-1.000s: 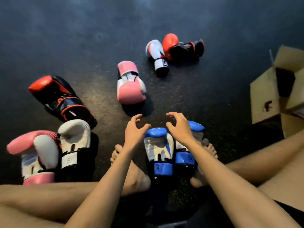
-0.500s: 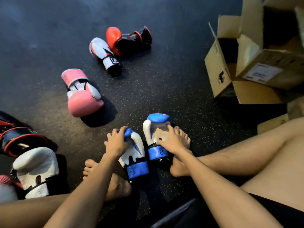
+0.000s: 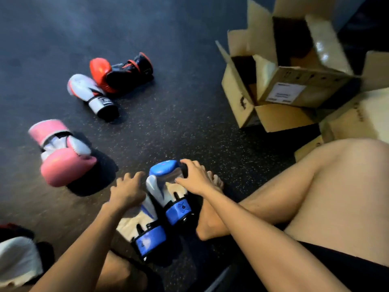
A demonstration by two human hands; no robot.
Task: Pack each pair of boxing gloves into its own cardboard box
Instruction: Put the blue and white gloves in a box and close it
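- Pushed together since half a second ago: left blue glove point(image 3: 145, 226) and right blue glove point(image 3: 168, 186), now touching side by side on the floor point(image 3: 168, 112), near, between the bare feet. View also turned a little, with more of the boxes shown.
- Left hand point(image 3: 126, 191) laid on the padded end of the left blue glove, fingers spread and only lightly bent, pressing on it rather than closing round it.
- Right hand point(image 3: 194, 179) holding the right blue glove at its padded end, fingers curled over the far edge, thumb on the near side.
- Judged as an early stage: first pair gathered only, not yet lifted, not yet in any box.
- Far right: open cardboard box point(image 3: 237, 91) with flaps up, a second box point(image 3: 294, 89) tilted and resting partly on it, a third box point(image 3: 357, 116) just beside, nearer. No glove seen inside; dark corners, so cannot tell fully.
- Loose on the floor, well apart from the boxes: pink glove point(image 3: 61, 157) at left; farther, white glove point(image 3: 90, 93) touching red and black glove point(image 3: 120, 73).
- At the near left edge, part of another white glove point(image 3: 16, 262), cut by the frame.
- Left to do, by judgement: putting the blue pair into one box, then matching and packing the other pairs.
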